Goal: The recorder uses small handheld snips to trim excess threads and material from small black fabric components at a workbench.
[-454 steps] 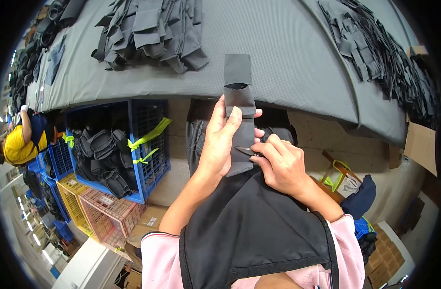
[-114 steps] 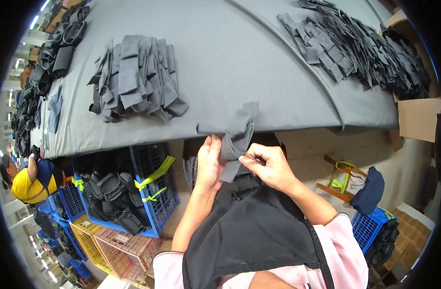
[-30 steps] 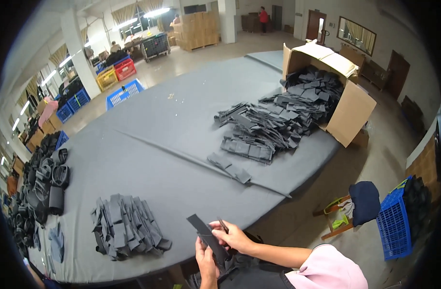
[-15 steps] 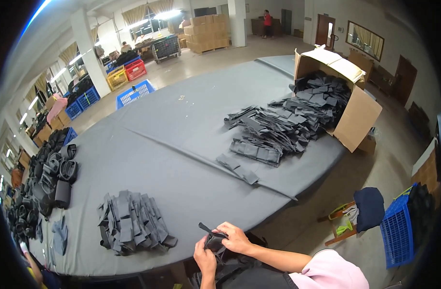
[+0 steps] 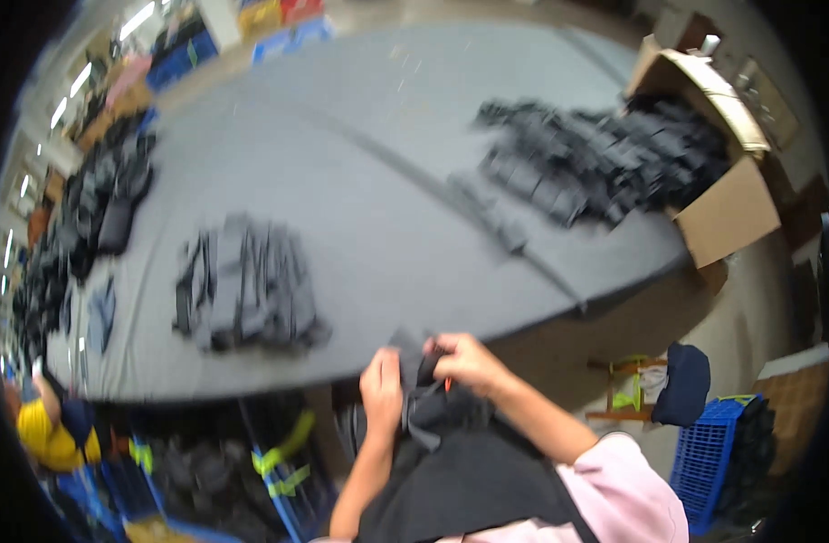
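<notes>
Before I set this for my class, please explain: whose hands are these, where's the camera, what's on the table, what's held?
There is no machine: the left hand and right hand belong to the person wearing the camera. It is a fisheye on the head, looking down, so straight edges bend. On the grey-covered table lie a near pile of dark fabric strips and a bigger heap at right, by an open cardboard box. The left hand pinches grey fabric; the right hand grips a dark item, too blurred to name.

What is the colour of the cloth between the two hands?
The cloth is grey; the head view shows it, somewhat blurred.
</notes>
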Action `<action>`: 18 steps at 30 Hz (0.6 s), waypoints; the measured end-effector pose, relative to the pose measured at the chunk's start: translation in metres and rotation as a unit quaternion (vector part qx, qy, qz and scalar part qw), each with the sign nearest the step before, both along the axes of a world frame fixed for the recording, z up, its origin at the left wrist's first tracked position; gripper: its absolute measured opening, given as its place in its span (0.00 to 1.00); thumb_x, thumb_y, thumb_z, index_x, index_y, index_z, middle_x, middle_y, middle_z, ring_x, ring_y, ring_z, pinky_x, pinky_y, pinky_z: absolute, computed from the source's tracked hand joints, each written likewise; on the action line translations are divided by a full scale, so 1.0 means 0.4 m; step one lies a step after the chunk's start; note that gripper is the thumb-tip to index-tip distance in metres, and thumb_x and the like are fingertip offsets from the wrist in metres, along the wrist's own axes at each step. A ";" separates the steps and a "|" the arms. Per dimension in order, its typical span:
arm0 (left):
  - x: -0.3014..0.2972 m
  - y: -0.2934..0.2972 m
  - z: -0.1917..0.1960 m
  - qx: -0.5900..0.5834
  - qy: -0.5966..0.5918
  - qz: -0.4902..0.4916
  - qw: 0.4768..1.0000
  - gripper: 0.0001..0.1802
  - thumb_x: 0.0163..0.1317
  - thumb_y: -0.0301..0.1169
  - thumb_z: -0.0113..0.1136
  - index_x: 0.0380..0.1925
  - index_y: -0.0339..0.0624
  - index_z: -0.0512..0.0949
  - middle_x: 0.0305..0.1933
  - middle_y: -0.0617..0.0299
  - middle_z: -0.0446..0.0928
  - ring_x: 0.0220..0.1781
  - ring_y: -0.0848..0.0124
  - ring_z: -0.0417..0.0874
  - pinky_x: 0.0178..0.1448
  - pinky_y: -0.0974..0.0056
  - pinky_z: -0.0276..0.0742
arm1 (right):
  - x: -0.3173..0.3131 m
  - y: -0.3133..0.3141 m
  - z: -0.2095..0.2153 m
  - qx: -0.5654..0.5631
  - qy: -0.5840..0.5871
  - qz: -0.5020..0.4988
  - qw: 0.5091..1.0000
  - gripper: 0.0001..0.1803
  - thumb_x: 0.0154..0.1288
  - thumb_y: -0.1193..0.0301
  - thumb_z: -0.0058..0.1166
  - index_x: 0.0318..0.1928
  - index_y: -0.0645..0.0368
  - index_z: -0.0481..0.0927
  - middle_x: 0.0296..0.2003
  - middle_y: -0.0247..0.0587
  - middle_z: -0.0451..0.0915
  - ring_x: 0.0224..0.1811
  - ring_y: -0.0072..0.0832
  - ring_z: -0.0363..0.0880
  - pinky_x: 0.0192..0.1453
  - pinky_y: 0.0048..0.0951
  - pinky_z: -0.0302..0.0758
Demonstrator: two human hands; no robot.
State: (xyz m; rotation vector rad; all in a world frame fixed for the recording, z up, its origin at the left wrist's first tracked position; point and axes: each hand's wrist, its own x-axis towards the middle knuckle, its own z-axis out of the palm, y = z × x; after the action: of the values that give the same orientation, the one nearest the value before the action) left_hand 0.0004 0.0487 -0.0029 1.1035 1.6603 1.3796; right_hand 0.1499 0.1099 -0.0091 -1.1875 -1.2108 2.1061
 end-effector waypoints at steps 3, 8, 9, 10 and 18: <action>-0.017 0.007 -0.010 -0.136 -0.136 -0.006 0.981 0.24 0.71 0.44 0.42 0.31 0.33 0.75 0.25 0.67 0.71 0.30 0.78 0.66 0.35 0.70 0.66 | 0.002 -0.059 0.034 0.156 -0.043 -0.072 0.984 0.18 0.59 0.70 0.57 0.49 0.63 0.72 0.34 0.29 0.73 0.29 0.12 0.68 0.31 0.18 0.69; -0.033 -0.026 -0.049 -0.161 -0.185 0.001 0.969 0.31 0.71 0.52 0.39 0.29 0.33 0.77 0.24 0.68 0.70 0.29 0.80 0.66 0.34 0.73 0.64 | 0.011 -0.076 0.063 0.446 -0.191 -0.033 0.874 0.19 0.57 0.72 0.58 0.50 0.60 0.72 0.36 0.42 0.77 0.31 0.31 0.77 0.37 0.28 0.74; -0.039 -0.033 -0.044 -0.154 -0.195 0.001 0.969 0.31 0.71 0.52 0.38 0.28 0.33 0.76 0.24 0.68 0.71 0.28 0.80 0.66 0.34 0.73 0.65 | 0.013 -0.069 0.079 0.480 -0.212 0.011 0.851 0.19 0.55 0.75 0.58 0.49 0.59 0.72 0.36 0.42 0.76 0.32 0.35 0.77 0.36 0.30 0.74; -0.041 -0.039 -0.042 -0.145 -0.206 -0.002 0.968 0.31 0.71 0.52 0.38 0.28 0.33 0.76 0.24 0.68 0.71 0.28 0.80 0.66 0.34 0.73 0.65 | 0.013 -0.068 0.092 0.486 -0.216 0.030 0.846 0.20 0.52 0.76 0.59 0.48 0.57 0.73 0.35 0.40 0.75 0.31 0.35 0.77 0.34 0.31 0.73; -0.047 -0.050 0.014 -0.206 -0.212 -0.063 0.953 0.29 0.71 0.50 0.39 0.27 0.36 0.76 0.23 0.69 0.70 0.27 0.80 0.66 0.33 0.73 0.64 | 0.036 -0.010 0.127 0.643 -0.210 0.137 0.724 0.20 0.46 0.79 0.61 0.44 0.55 0.78 0.33 0.35 0.73 0.29 0.30 0.74 0.33 0.30 0.71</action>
State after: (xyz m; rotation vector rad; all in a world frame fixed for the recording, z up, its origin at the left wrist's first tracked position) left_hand -0.0183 0.0289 0.0028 0.6098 1.4413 1.0329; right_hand 0.1642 0.1058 0.0418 -0.7415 -2.4921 0.5738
